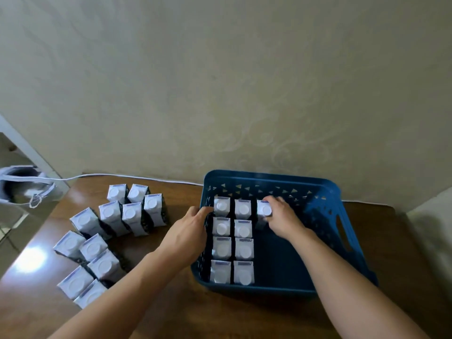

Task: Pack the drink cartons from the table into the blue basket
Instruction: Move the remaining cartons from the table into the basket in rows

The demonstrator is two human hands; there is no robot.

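The blue basket [325,216] stands on the brown table [171,311] at the right. Several white drink cartons [232,241] stand inside it in two columns along its left wall. My right hand [281,216] grips one more carton [264,208] at the far end of a third column, low inside the basket. My left hand [188,233] rests against the basket's left wall, fingers over the rim near the far-left carton. Several loose cartons [110,231] stand on the table to the left.
A white cable [127,176] runs along the table's far edge by the wall. A grey bag [22,184] hangs off the left, beyond the table corner. The basket's right half [278,260] holds no cartons.
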